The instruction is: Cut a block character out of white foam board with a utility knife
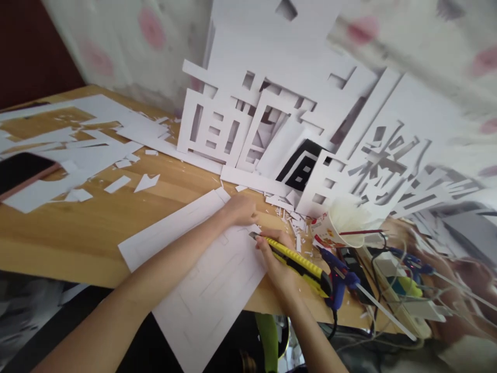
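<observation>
My right hand (pixel 277 251) grips a yellow and black utility knife (pixel 301 261), its short blade out and pointing left over the white foam sheet (pixel 217 290). The sheet lies tilted across the table edge, with faint outlines on its surface. My left hand (pixel 241 209) rests closed near the sheet's far end, just beyond the blade. Its fingers are curled under, so whatever they hold is hidden. Small white offcuts (pixel 297 225) lie on the table beyond both hands.
Cut-out white character panels (pixel 217 129) lean at the back. White scraps (pixel 97 150) and a phone (pixel 27 171) lie left. On the right are a paper cup (pixel 326 228), a blue glue gun (pixel 337 280), cables, a power strip (pixel 421 327) and another person's blurred arms (pixel 466 274).
</observation>
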`<action>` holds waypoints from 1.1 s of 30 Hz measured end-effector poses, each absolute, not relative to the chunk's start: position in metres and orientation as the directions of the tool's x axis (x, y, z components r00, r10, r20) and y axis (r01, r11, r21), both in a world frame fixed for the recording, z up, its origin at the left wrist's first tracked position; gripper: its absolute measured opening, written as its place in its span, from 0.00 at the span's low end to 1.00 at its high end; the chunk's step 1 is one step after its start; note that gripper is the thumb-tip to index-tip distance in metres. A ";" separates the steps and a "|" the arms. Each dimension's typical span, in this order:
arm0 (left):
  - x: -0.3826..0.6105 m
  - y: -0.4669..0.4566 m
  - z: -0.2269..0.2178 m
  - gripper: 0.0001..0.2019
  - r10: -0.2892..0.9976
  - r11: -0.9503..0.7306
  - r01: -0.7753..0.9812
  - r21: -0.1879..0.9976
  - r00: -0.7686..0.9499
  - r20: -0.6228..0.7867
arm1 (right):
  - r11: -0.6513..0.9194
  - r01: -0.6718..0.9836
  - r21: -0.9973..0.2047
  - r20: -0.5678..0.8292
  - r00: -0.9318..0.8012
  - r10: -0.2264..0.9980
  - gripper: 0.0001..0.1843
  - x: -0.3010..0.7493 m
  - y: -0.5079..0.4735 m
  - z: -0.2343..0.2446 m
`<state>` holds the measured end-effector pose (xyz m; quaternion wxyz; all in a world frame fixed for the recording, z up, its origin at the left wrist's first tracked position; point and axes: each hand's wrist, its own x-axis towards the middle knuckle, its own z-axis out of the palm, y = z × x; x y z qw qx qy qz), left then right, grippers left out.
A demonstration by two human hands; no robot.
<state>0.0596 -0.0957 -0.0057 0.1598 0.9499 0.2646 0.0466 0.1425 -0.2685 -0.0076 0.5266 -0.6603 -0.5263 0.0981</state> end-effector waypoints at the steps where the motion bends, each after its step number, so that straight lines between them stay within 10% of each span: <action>1: 0.060 -0.094 -0.008 0.21 0.517 -0.811 0.486 0.326 0.856 0.010 | 0.117 0.639 -0.760 0.453 0.392 0.801 0.08 0.143 -0.262 -0.008; 33: 0.067 -0.084 -0.009 0.18 0.473 -0.782 0.410 0.471 0.881 0.018 | 0.238 0.753 -0.614 0.444 0.080 0.892 0.05 0.153 -0.237 -0.024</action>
